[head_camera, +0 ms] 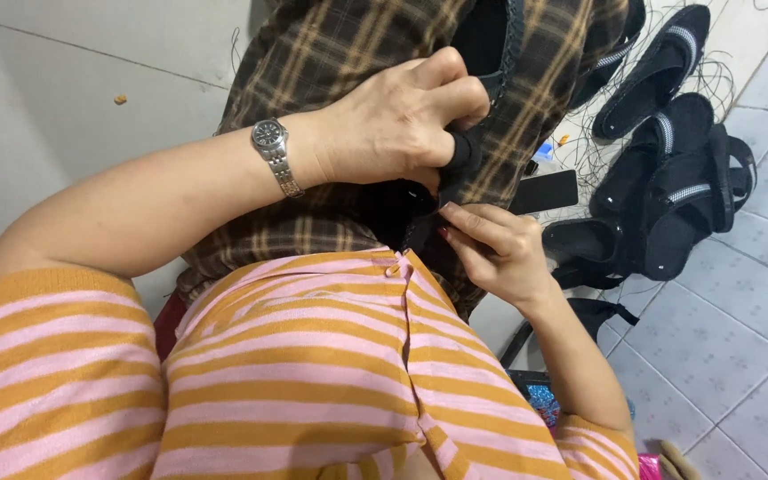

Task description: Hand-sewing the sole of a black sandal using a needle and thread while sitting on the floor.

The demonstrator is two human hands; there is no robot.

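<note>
Black sandals (668, 178); brown plaid cloth (331, 62); pink-orange striped shirt (295, 382).

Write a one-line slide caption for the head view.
Left hand grips a black sandal over a plaid lap; right hand pinches its strap.

We see a black sandal (484, 53) with a braided edge strap standing on its side across the brown plaid lap at the upper centre of the frame, its lower part gripped and largely hidden, so its full shape stays unclear.
</note>
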